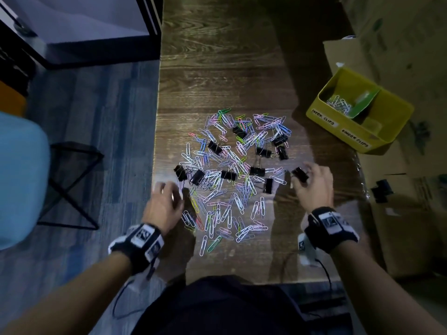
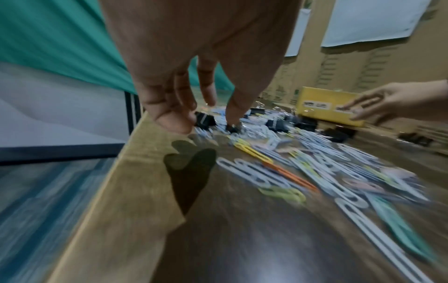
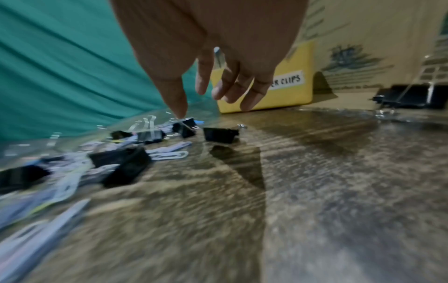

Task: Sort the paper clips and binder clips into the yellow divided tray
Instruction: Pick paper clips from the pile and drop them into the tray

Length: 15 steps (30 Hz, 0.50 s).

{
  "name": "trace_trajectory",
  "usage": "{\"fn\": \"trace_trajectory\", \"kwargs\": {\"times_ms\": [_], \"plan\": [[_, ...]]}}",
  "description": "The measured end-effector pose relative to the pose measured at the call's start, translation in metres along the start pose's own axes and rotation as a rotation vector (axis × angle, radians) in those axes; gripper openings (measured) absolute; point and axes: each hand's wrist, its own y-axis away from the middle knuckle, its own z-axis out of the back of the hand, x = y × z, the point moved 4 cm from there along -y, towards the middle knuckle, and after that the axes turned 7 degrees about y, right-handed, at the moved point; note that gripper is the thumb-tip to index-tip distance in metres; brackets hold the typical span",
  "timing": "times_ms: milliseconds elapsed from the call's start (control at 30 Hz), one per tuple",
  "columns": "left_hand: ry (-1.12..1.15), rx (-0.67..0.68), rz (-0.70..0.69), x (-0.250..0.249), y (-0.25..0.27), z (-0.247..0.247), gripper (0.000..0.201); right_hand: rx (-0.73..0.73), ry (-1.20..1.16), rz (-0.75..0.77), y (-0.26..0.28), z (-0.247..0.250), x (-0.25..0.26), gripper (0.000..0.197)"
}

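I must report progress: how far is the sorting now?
Barely started. Done: a few paper clips lie in the yellow tray, on its paper-clip side. In hand: nothing; the right hand reaches toward one binder clip, and the left hand hovers. Left: the big mixed pile on the table.

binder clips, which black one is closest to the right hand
The black binder clip at the pile's right edge, just beyond the right hand; it lies apart from the paper clip pile.
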Motion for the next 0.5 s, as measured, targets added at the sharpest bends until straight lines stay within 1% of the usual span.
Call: {"fn": "trace_trajectory", "kwargs": {"times_ms": [33,67,133,200,267,333,400,500], "plan": [[-0.021,0.072,0.044,0.003,0.015,-0.009,0.036,0.006,-0.012,0.027,0.012,-0.001,0.005,0.042],[-0.037,0.134,0.073,0.004,0.028,-0.018,0.04,0.05,-0.008,0.056,0.023,-0.005,0.009,0.04],[-0.057,0.2,0.065,-0.004,0.044,-0.034,0.045,0.217,0.042,0.129,0.047,-0.021,0.017,0.042],[-0.045,0.222,-0.002,-0.021,0.048,-0.048,0.046,0.392,0.159,0.218,0.071,-0.042,0.024,0.056],[-0.003,0.27,-0.077,-0.04,0.046,-0.062,0.049,0.51,0.29,0.304,0.09,-0.059,0.032,0.073],[0.044,0.328,-0.161,-0.057,0.043,-0.074,0.053,0.558,0.339,0.345,0.102,-0.07,0.041,0.082],[0.06,0.373,-0.232,-0.068,0.041,-0.082,0.055,0.546,0.321,0.377,0.109,-0.073,0.05,0.084],[0.005,0.387,-0.266,-0.066,0.041,-0.075,0.053,0.519,0.266,0.351,0.111,-0.068,0.053,0.093]]}}
